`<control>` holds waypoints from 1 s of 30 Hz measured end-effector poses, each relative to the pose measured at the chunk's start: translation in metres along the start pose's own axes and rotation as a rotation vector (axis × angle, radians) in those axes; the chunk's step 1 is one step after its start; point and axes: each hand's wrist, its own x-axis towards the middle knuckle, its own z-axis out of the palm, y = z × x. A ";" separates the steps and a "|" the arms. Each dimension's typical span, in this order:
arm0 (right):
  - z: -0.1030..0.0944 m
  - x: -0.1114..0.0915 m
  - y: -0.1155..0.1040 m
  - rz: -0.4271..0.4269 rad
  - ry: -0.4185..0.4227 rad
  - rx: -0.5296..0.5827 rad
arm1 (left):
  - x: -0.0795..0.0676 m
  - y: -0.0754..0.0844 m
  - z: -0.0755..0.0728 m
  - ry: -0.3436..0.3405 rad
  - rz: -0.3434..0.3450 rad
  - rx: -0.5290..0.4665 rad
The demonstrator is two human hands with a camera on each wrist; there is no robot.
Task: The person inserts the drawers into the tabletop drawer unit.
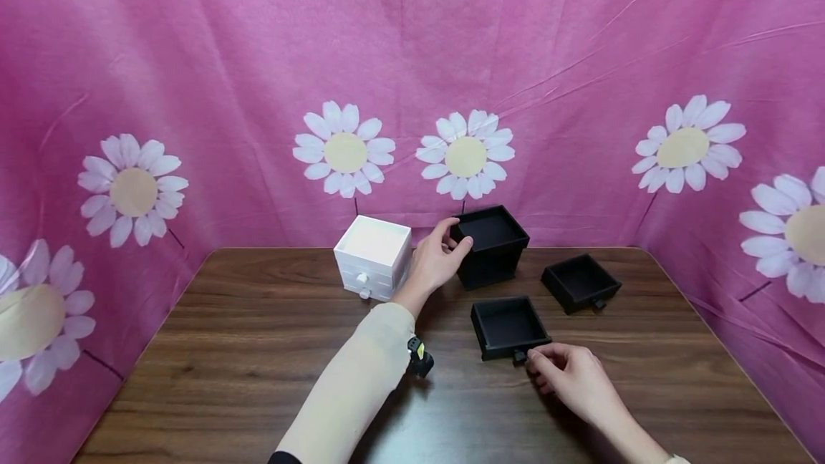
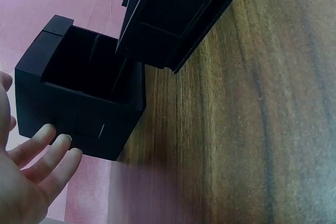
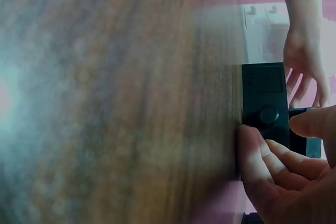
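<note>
At the front face of the near black drawer (image 1: 512, 321), right of the tabletop's (image 1: 258, 356) middle, the right hand (image 1: 573, 382) appears to pinch the right end beside the knob, thumb above and fingers curled below; the left hand (image 1: 438, 258), fingers loosely extended and closed round nothing, touches the left side of the black cabinet (image 1: 491, 262) near the far edge. Handling this well would call for a light bracing touch on the cabinet while the drawer is kept level, its sides square to the open front, and the right-hand grip shifted to the knob or mid-face to avoid skewing. The far black drawer (image 1: 582, 282), toward the far right corner, wants leaving clear. Dark-on-dark hides the cabinet's inner runners; the right fingertips are partly covered, and whether the near drawer's underside touches the tabletop cannot be told.
</note>
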 end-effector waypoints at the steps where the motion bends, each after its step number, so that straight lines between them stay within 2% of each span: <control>1: 0.001 0.001 0.000 0.008 -0.005 0.006 | 0.001 0.000 0.000 -0.003 0.000 0.009; 7: 0.007 0.004 -0.003 0.036 -0.030 0.059 | 0.003 -0.002 0.000 -0.015 0.005 0.035; 13: 0.008 0.005 -0.003 0.051 -0.060 0.123 | 0.003 -0.002 0.001 -0.029 0.011 0.016; 22: 0.008 0.009 0.001 0.078 -0.157 0.278 | 0.003 -0.002 0.003 -0.043 0.004 -0.004; 30: 0.010 0.013 0.005 0.106 -0.186 0.344 | 0.005 -0.005 0.004 -0.040 0.011 -0.019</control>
